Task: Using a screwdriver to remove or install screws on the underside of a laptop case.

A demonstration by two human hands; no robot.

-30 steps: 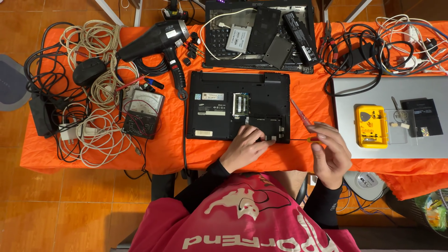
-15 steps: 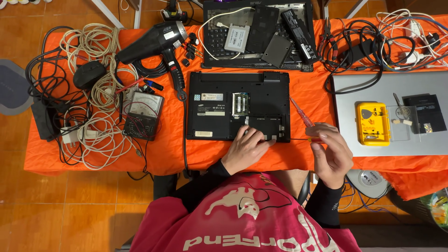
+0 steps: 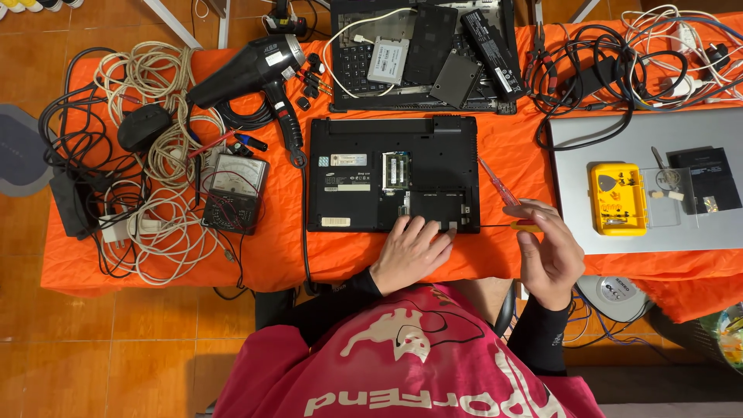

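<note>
A: Fingers of my left hand lie flat and a little spread on the near edge of the black laptop, gripping nothing. That laptop sits upside down mid-tabletop, bottom cover off, memory bay showing.

B: Right side?

A: Right hand is just off the laptop's near right corner, fingers closed around a small screwdriver with an orange-and-yellow handle. Its thin shaft points left toward the corner. Can't tell whether the tip touches.

B: Other tools close by?

A: Red-handled screwdriver lies loose on the orange cloth just beside the laptop's right edge, above my right hand. Further right, a closed silver laptop carries a yellow parts case and a black drive.

B: Left half?

A: Analog multimeter sits left of the black laptop, black heat gun above it, then a pile of white and black cables. At the far edge, a second opened laptop with a drive and panels lying on its keyboard.
</note>
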